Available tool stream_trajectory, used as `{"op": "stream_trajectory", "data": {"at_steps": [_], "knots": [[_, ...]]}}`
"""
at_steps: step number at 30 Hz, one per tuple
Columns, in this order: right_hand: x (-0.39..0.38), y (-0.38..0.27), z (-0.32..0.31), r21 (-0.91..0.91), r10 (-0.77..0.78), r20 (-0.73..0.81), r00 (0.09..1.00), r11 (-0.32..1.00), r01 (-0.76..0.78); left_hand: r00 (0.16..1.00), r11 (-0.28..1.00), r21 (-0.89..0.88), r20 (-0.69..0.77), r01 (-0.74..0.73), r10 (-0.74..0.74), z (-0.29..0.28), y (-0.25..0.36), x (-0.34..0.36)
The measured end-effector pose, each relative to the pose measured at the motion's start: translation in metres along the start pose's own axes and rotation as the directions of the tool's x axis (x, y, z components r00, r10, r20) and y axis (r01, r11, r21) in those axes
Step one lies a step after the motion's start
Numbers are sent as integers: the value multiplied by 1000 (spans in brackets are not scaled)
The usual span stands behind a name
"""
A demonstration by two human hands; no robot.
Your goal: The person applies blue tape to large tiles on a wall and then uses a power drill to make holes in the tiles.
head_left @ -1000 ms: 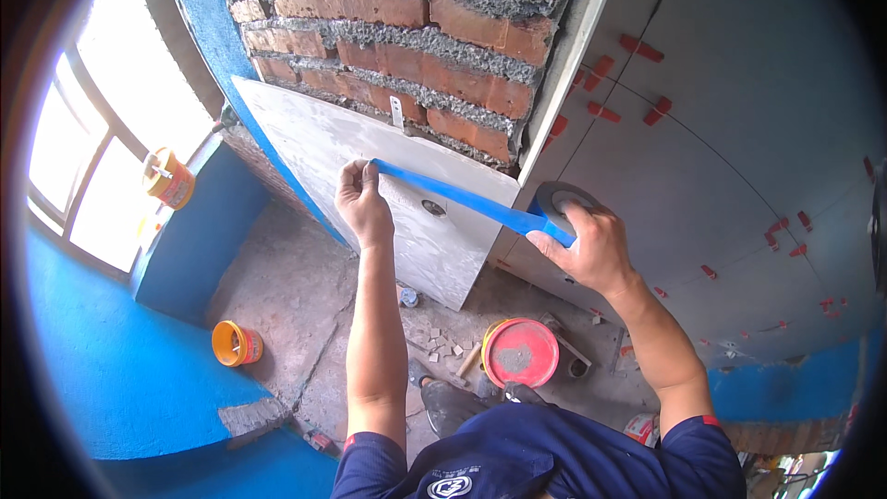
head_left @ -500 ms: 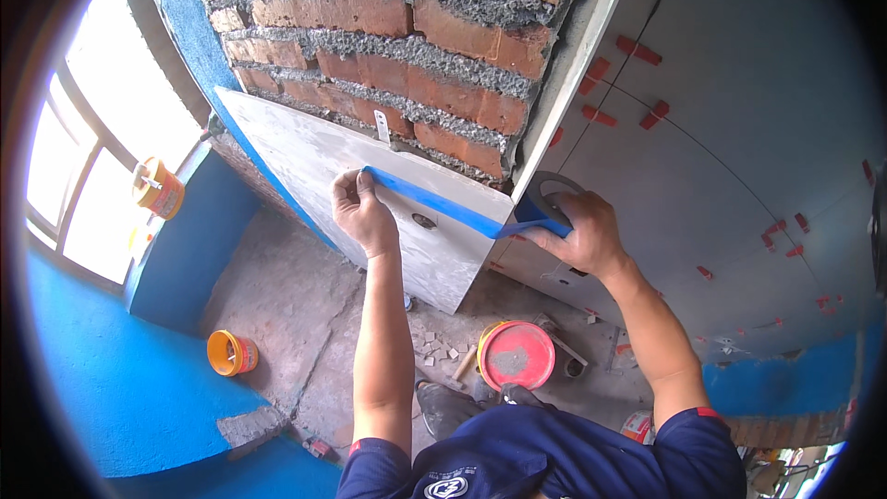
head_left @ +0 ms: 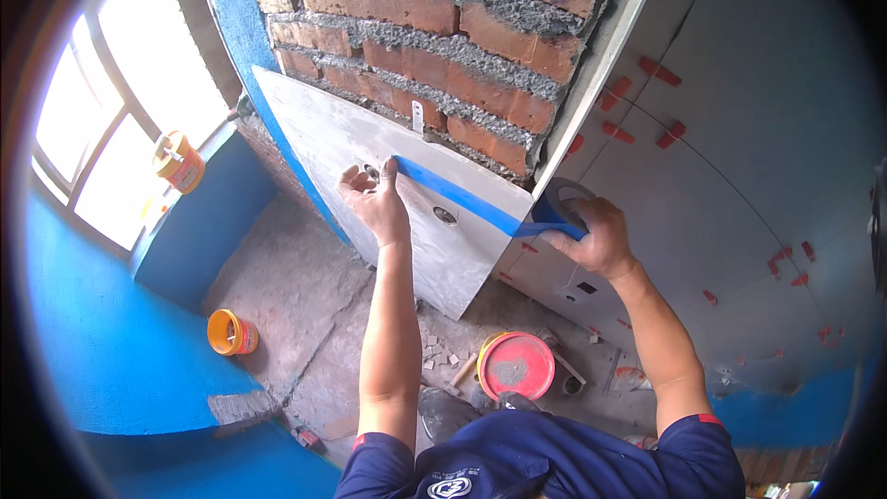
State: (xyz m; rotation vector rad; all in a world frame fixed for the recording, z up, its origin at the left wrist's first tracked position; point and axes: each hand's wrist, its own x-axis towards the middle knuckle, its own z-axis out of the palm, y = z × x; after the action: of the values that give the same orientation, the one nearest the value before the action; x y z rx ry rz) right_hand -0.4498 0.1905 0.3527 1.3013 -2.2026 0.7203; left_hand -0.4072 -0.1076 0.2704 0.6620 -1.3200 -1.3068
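Note:
A strip of blue tape [head_left: 453, 189] runs along the upper part of a large grey tile [head_left: 370, 134] and reaches its right corner. My left hand [head_left: 377, 208] is at the strip's left end, its thumb pressing there while the fingers stand apart from the thumb. Around the tape roll [head_left: 545, 206] my right hand [head_left: 601, 238] is closed, just past the corner where two tiled faces meet. Between roll and tile the strip is still joined. Two round holes show in the tile, one of them close behind my left fingers. A small metal bracket [head_left: 418, 116] sticks up at the tile's top edge.
Bare brick and mortar [head_left: 425, 46] rise above the tile. Red wedges [head_left: 661, 71] sit in the joints of the right-hand tiled wall [head_left: 739, 120]. A red-lidded bucket [head_left: 516, 365] stands by my feet near tile scraps. Yellow buckets [head_left: 231, 333] are on the floor and window ledge.
My left fingers have spread from the thumb, which stays at the strip's end. The right hand still grips the roll near the corner. The view has shifted slightly.

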Motion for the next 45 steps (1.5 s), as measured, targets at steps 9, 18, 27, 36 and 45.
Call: {"op": "stream_trajectory", "data": {"at_steps": [9,18,27,36,45], "knots": [[-4,8,7,-8,17,-1,1000,1000,-17,652,826,-3,611,-564,449,6,27,-146],[-6,8,4,8,-20,-3,1000,1000,20,872,933,34,369,-358,321,27,29,-59],[0,13,5,10,-40,-33,999,999,40,757,911,43,574,-410,313,12,44,-146],[-6,23,8,60,-57,-60,997,996,61,800,877,136,491,-461,345,20,23,-108],[-15,37,14,99,-117,-88,989,987,125,711,834,156,619,-529,335,18,33,-168]]}}
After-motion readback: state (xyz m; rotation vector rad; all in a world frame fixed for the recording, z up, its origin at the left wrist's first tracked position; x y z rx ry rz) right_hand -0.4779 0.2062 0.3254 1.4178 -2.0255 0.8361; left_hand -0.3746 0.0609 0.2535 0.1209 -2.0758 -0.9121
